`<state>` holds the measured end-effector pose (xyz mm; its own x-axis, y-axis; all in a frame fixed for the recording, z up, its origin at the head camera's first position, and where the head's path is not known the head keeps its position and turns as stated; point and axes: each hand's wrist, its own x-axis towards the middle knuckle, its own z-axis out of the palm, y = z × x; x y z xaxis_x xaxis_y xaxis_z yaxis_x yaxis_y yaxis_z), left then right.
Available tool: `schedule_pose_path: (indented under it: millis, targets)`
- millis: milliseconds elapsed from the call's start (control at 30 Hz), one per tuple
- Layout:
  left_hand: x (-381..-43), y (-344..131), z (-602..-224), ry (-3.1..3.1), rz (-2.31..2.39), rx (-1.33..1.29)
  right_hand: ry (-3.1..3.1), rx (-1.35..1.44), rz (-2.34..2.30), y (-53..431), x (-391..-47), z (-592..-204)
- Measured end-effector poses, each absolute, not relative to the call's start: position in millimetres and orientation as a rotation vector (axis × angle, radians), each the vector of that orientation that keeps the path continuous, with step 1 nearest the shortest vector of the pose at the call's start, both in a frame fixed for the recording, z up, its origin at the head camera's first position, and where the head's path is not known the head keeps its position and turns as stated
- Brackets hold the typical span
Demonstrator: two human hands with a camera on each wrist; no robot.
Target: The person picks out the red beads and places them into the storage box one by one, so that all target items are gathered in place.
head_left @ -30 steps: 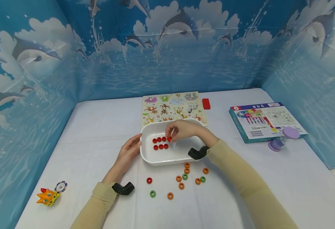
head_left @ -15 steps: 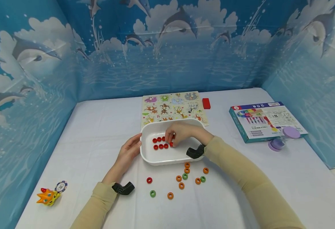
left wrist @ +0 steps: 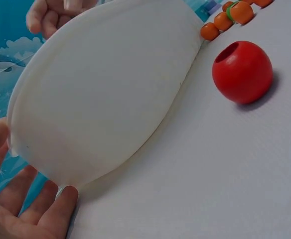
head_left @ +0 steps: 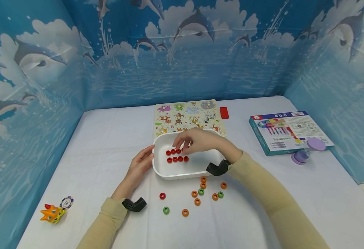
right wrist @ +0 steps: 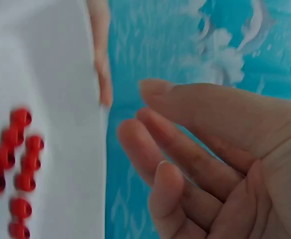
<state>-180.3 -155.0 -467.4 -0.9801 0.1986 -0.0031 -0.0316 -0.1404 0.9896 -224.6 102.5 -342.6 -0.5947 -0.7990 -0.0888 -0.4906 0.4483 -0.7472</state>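
Note:
My left hand (head_left: 141, 164) rests against the left end of a white plastic tray (head_left: 194, 171), fingertips touching its rim and outer wall. In the left wrist view, the fingers (left wrist: 43, 199) are spread along that wall. Above the tray's inside hovers my right hand (head_left: 202, 140), with nothing between its loosely bent fingers. In the right wrist view, a gap shows between thumb (right wrist: 200, 102) and fingertips. Red beads (head_left: 180, 159) with holes lie in two rows on the tray floor; the right hand partly hides the farther row. A single red bead (head_left: 162, 196) lies on the table in front.
Orange beads (head_left: 197, 201) and green beads (head_left: 166, 210) lie scattered before the tray. Behind it is an animal puzzle board (head_left: 178, 117) with a red block (head_left: 224, 112). A game box (head_left: 289, 133) and purple-lidded container (head_left: 300, 156) stand right; a toy figure (head_left: 52, 214) lies left.
My right hand set a red bead at the right end of the nearer row, let go and lifted away. My left hand stayed at the tray's end.

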Motion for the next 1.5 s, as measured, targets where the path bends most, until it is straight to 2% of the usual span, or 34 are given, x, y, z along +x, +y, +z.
schedule_pose_path:
  millis: [200,400,567,800,1033,1333,1500]
  targets:
    - [-180,-156,-466,1.962,2.24,0.201,2.224,-1.155,-1.176,89,-173,-345]
    - [-181,-156,-467,1.936,2.256,0.245,2.162,-1.133,-1.311,76,-134,-376]
    - [-180,-157,-466,1.93,2.264,0.247,2.232,-1.11,-1.28,66,-114,-410]
    - [-180,-156,-465,1.963,2.248,0.224,2.355,-1.142,-1.195,59,-112,-439]
    - [-180,-156,-465,1.951,2.248,0.221,2.365,-1.178,-1.134,56,-117,-451]
    - [-180,-157,-465,1.971,2.231,0.21,2.447,-1.183,-1.049,53,-114,-447]
    - [-180,-156,-466,1.969,2.236,0.222,2.429,-1.237,-1.033,63,-114,-424]
